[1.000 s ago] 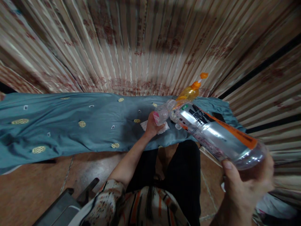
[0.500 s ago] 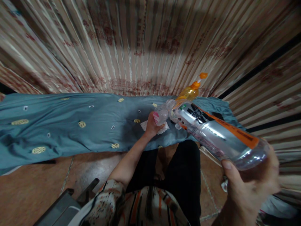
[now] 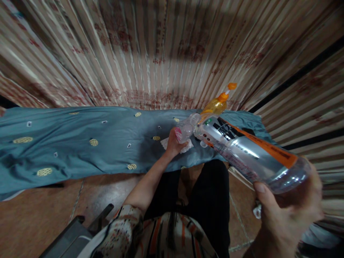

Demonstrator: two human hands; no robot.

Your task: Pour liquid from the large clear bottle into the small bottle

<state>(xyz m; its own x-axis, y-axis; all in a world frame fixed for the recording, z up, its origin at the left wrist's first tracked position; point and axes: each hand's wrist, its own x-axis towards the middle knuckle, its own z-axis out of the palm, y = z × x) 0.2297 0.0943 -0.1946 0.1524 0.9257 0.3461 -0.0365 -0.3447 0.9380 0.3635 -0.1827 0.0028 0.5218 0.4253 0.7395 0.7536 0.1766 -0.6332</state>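
My left hand point(image 3: 175, 144) is closed around a small clear plastic bottle point(image 3: 185, 129) with a pink mark, above the cloth-covered surface. Raised at the right, my right hand point(image 3: 292, 211) grips the base of a large clear plastic bottle point(image 3: 252, 154) with a silver, black and orange label. The large bottle tilts with its neck down to the left, by the small bottle's top. Whether the two mouths touch, I cannot tell. A white lace-edged cloth or tissue point(image 3: 188, 146) lies beneath my left hand. Liquid inside either bottle is hard to make out.
Behind the bottles stands a yellow pump bottle point(image 3: 215, 106) with an orange top. A small clear cap-like piece point(image 3: 203, 144) lies on the blue-green patterned cloth point(image 3: 113, 143). Pleated curtains point(image 3: 150, 53) hang behind and at the right. A grey object point(image 3: 66, 238) stands at lower left.
The large bottle's base and my right hand have shifted very slightly to the right. My left hand and the small bottle stay in place.
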